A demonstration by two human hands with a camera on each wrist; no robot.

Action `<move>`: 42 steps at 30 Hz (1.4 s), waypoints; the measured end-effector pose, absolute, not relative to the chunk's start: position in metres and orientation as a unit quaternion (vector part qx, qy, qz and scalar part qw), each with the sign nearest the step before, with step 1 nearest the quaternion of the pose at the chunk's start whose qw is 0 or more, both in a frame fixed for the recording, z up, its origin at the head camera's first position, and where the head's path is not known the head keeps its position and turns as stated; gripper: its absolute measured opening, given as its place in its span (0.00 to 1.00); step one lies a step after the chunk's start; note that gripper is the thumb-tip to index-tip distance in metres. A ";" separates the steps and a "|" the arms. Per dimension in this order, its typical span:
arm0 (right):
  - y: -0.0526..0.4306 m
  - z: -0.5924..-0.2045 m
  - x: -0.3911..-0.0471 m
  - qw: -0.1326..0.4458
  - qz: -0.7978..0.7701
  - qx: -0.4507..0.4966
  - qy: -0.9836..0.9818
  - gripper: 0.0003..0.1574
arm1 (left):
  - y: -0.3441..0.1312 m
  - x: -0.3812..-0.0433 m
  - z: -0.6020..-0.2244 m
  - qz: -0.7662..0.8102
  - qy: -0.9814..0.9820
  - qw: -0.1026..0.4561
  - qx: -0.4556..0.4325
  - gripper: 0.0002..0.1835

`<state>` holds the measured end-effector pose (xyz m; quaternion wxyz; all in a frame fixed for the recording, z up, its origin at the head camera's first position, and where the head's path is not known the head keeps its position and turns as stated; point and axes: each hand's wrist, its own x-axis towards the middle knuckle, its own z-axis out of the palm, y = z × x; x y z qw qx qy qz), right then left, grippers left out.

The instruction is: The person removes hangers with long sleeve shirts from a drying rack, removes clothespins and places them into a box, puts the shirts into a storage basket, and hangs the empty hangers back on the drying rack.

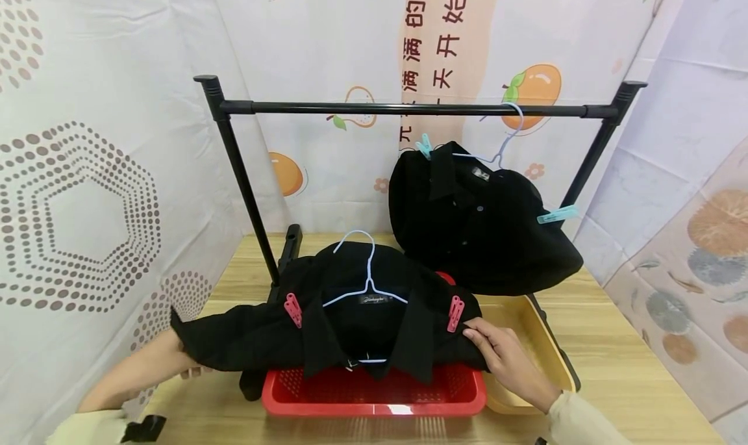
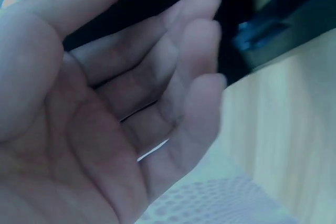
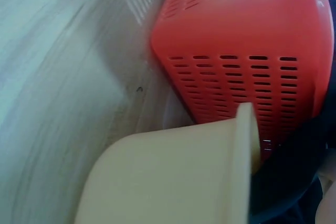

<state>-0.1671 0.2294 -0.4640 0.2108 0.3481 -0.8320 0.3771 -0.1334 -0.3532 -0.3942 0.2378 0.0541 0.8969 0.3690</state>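
Note:
A black shirt on a light-blue hanger lies over a red perforated basket. Two pink clothespins sit on it, one at each side of the collar. My left hand is partly hidden beneath the shirt's outstretched left end. In the left wrist view, this hand has loosely bent fingers and a bare palm, the thumb apart from them and black cloth behind. My right hand pinches the shirt's right side just below a clothespin. The right wrist view shows only a sliver of that hand.
A black rack's crossbar spans the back. From its right side hangs another black shirt on a blue hanger, with teal clothespins. A yellow tray stands right of the red basket on the wooden table.

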 end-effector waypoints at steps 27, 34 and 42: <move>0.229 -0.475 -0.160 0.209 0.361 0.349 -0.839 0.19 | -0.310 -0.133 -0.377 0.371 0.907 -0.086 0.181 0.10; 0.230 -0.474 -0.162 0.210 0.359 0.354 -0.838 0.20 | -0.293 -0.144 -0.395 0.343 0.895 -0.063 0.280 0.13; 0.230 -0.473 -0.163 0.215 0.358 0.357 -0.836 0.21 | -0.284 -0.152 -0.407 0.351 0.881 -0.050 0.315 0.11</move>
